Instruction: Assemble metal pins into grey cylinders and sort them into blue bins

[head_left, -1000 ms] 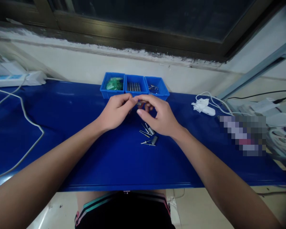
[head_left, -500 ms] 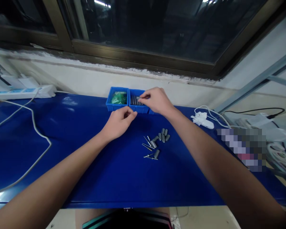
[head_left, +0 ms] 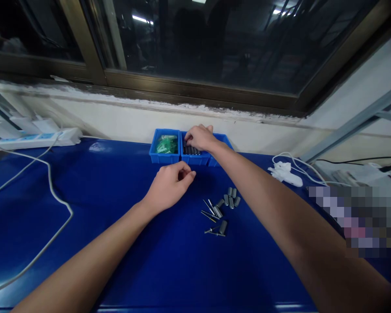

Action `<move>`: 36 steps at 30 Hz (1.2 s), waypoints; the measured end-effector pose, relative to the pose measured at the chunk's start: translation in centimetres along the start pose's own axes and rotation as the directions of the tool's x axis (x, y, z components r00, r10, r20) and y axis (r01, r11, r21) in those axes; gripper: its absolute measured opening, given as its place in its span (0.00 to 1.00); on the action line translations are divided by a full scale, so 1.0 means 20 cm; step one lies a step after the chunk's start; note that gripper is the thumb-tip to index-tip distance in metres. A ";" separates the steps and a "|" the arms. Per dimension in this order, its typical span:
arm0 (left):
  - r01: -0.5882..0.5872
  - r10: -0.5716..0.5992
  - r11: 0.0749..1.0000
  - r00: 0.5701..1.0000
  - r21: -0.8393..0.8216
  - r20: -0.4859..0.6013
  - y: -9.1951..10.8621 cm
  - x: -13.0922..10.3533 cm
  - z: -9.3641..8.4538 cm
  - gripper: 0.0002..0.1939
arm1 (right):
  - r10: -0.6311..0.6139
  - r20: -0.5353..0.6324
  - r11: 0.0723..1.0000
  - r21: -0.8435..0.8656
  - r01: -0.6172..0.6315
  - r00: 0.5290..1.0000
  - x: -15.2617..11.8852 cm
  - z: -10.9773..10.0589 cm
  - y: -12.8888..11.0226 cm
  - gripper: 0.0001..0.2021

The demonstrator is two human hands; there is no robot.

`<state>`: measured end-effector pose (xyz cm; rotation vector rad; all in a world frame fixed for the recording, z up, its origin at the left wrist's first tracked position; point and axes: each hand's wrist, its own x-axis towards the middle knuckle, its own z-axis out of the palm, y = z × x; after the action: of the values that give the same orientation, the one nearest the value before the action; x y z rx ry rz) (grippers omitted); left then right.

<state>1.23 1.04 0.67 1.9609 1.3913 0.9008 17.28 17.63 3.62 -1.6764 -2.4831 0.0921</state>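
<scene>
Right hand (head_left: 200, 138), fingers bent, is at metal cylinders (head_left: 191, 151) in the middle bin (head_left: 195, 160); grip cannot be confirmed. Close spacing calls for precise fingertips. Left hand (head_left: 169, 184) loosely curled; contents hidden.

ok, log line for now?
right hand: in middle bin, at metal pieces | left hand: curled, contents unclear | table: loose cylinders, pins | left bin: green items
</scene>
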 end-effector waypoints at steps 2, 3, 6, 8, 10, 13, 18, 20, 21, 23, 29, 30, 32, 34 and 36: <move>-0.006 0.006 1.000 1.000 -0.009 0.003 0.00 0.00 0.00 0.13 | 0.007 -0.006 1.000 -0.022 -0.008 1.000 0.00 0.00 0.01 0.09; -0.011 0.011 1.000 1.000 -0.012 0.002 0.00 0.00 0.00 0.13 | 0.009 -0.003 0.999 -0.034 -0.009 1.000 0.00 0.00 0.00 0.08; -0.020 0.020 1.000 1.000 -0.013 -0.005 0.01 0.00 -0.01 0.13 | -0.002 0.013 0.998 -0.063 0.003 1.000 0.00 0.02 -0.01 0.08; -0.020 0.020 1.000 1.000 -0.014 -0.005 0.01 0.00 -0.01 0.13 | -0.012 0.015 0.997 -0.073 0.013 1.000 0.00 0.02 -0.01 0.11; -0.019 0.019 1.000 1.000 -0.018 0.005 0.01 0.00 -0.01 0.13 | -0.019 0.012 0.997 -0.077 0.020 1.000 0.01 0.03 -0.01 0.13; -0.021 0.022 1.000 1.000 -0.018 0.023 0.02 -0.01 -0.01 0.13 | -0.028 0.009 0.997 -0.077 0.028 1.000 0.03 0.03 -0.01 0.13; -0.033 0.033 0.999 0.999 -0.010 0.010 0.02 -0.01 -0.01 0.12 | -0.030 0.001 0.996 -0.080 0.030 1.000 0.04 0.03 -0.01 0.14; -0.038 0.038 0.999 0.999 -0.005 0.013 0.02 -0.01 -0.01 0.12 | -0.026 -0.001 0.996 -0.081 0.026 1.000 0.04 0.03 -0.02 0.14; -0.041 0.041 0.999 0.999 -0.002 0.015 0.02 -0.01 -0.01 0.12 | -0.025 0.002 0.996 -0.081 0.025 1.000 0.04 0.03 -0.02 0.14; -0.040 0.040 0.999 0.999 0.008 0.022 0.02 -0.01 -0.01 0.12 | -0.019 0.007 0.997 -0.081 0.019 1.000 0.05 0.00 -0.03 0.13; -0.090 0.084 0.991 0.995 0.101 0.058 0.01 -0.02 -0.01 0.12 | 0.009 -0.226 0.999 0.033 -0.001 0.974 -0.16 -0.16 0.01 0.13; -0.109 0.103 0.987 0.993 0.120 0.057 0.01 -0.02 -0.01 0.12 | -0.007 -0.269 0.997 0.073 0.028 0.963 -0.24 -0.18 0.02 0.13; -0.139 0.131 0.978 0.989 0.153 0.064 -0.01 -0.01 -0.01 0.11 | 0.001 -0.287 0.983 0.175 0.052 0.958 -0.44 -0.23 0.06 0.13; -0.167 0.155 0.969 0.985 0.181 0.077 -0.03 0.00 -0.02 0.11 | 0.115 -0.203 0.968 0.245 -0.063 0.972 -0.63 -0.24 0.11 0.09; -0.196 0.183 0.960 0.980 0.200 0.079 -0.06 0.01 -0.04 0.10 | 0.239 0.026 0.951 0.195 -0.239 0.971 -0.79 -0.23 0.17 0.06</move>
<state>0.02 1.67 0.32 2.2918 1.3247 0.7994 26.96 4.10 6.45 -1.8791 -2.1765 0.3543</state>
